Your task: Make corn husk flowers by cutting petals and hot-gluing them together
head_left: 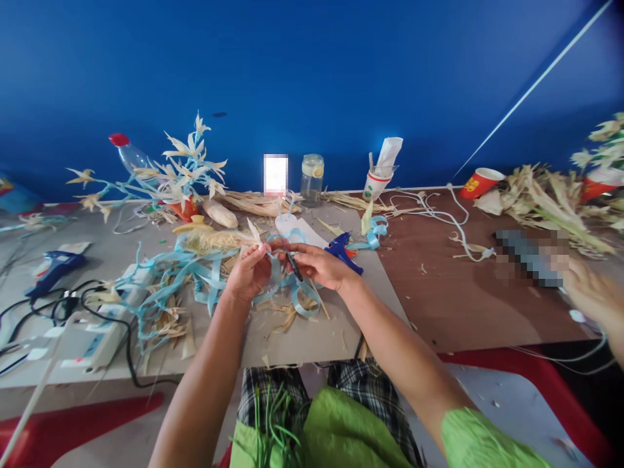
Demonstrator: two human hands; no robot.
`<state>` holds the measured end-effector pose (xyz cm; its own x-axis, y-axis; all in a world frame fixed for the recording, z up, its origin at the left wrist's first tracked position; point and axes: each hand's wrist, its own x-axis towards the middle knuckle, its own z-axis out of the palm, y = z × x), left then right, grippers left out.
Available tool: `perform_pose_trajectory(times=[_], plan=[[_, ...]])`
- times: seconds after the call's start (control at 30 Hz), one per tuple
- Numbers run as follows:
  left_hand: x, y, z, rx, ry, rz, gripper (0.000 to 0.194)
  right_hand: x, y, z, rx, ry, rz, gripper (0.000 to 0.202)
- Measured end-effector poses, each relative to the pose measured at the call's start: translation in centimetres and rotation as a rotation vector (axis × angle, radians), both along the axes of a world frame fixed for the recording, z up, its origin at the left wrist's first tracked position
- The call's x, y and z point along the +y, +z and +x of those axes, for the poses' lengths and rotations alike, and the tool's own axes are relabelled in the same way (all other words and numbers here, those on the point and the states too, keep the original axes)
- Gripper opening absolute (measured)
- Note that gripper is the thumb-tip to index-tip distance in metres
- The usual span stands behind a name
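Observation:
My left hand (249, 272) pinches the base of a small pale corn-husk flower (254, 233), its petals pointing up. Light blue ribbon (306, 305) runs between my hands and curls down below them. My right hand (316, 263) reaches across to the left fingertips, and a slim dark tool (294, 266) sticks out from under its closed fingers. What kind of tool it is does not show clearly. Just right of this hand a blue glue gun (344, 252) lies on the table. More blue ribbon and twisted blue stems (205, 276) are heaped to the left.
A husk-flower arrangement (185, 169) stands back left. Another glue gun (57, 270) and a power strip (104, 335) with cables lie left. A glass jar (312, 179), a white cup (376, 184) and a red cup (480, 183) stand along the wall. At right another person's hand (592, 292) holds a phone.

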<state>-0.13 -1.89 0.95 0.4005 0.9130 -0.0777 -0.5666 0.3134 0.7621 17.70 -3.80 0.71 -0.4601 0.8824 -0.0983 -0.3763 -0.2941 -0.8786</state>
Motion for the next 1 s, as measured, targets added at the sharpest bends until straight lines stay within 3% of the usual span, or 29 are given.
perform_pose_trajectory(times=[0.3, 0.43, 0.73, 0.8, 0.93, 1.0], plan=[[1.2, -0.9, -0.6, 0.107, 0.116, -0.037, 0.016, 0.1, 0.8, 1.8, 0.195, -0.04, 0.046, 0.047], [1.0, -0.6, -0.9, 0.168, 0.051, -0.041, 0.016, -0.3, 1.2, 1.7, 0.217, 0.034, 0.055, 0.05], [0.6, 0.1, -1.6, 0.174, -0.169, -0.068, 0.016, -0.5, 1.4, 1.8, 0.106, 0.014, 0.118, 0.05], [0.7, 0.0, -1.6, 0.163, -0.153, -0.073, 0.015, -0.3, 1.1, 1.4, 0.035, -0.043, 0.108, 0.048], [0.8, -0.1, -1.4, 0.107, -0.085, -0.053, 0.014, 0.2, 0.2, 0.0, -0.062, -0.326, 0.059, 0.046], [0.8, -0.2, -1.2, 0.088, -0.047, -0.039, 0.012, 0.2, -0.1, -0.6, -0.06, -0.345, 0.057, 0.047]])
